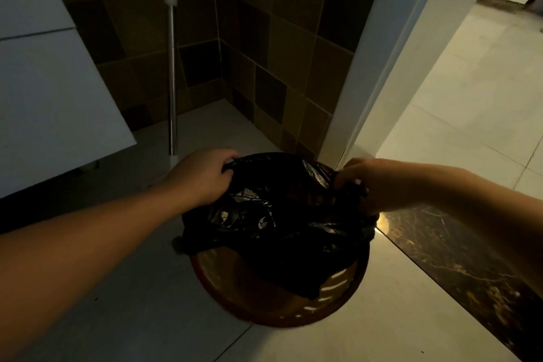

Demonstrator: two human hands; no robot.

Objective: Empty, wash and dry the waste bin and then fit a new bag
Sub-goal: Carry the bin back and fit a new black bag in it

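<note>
Left hand and right hand grip crumpled glossy black bag over brown bin.

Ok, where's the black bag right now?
In the head view, the black bag sits low centre, bunched over the brown bin, gripped by the left hand and right hand beside the doorway threshold.

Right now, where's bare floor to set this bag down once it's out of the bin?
Bare tile lies left of the bin, below the left forearm, and beyond the dark threshold strip in the lit room. Crowded: behind the bin, by the metal pole and tiled corner.
</note>
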